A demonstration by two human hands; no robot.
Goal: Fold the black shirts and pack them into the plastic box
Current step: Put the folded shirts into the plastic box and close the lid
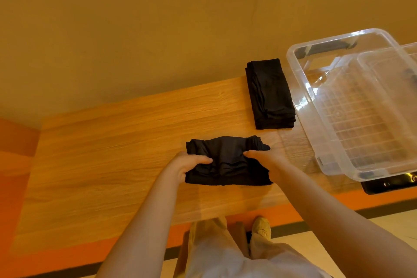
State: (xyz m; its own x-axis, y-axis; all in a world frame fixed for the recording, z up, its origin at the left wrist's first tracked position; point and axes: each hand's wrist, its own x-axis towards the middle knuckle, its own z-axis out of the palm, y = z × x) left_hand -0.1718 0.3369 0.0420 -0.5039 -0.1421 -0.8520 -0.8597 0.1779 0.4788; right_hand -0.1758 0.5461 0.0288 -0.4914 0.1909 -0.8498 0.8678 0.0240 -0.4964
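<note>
Bare table (108, 153) to the left; folded stack (269, 95) & plastic box (334, 160) crowd the right.

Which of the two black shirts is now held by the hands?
The near shirt, bunched between the left hand and right hand. The far shirt lies neatly folded, untouched, beside the plastic box.

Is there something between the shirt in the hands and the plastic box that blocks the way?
Nothing visible does. The black shirt is gripped by both hands, and bare wooden table lies between it and the open plastic box. The folded shirt sits farther back, beside the box.
</note>
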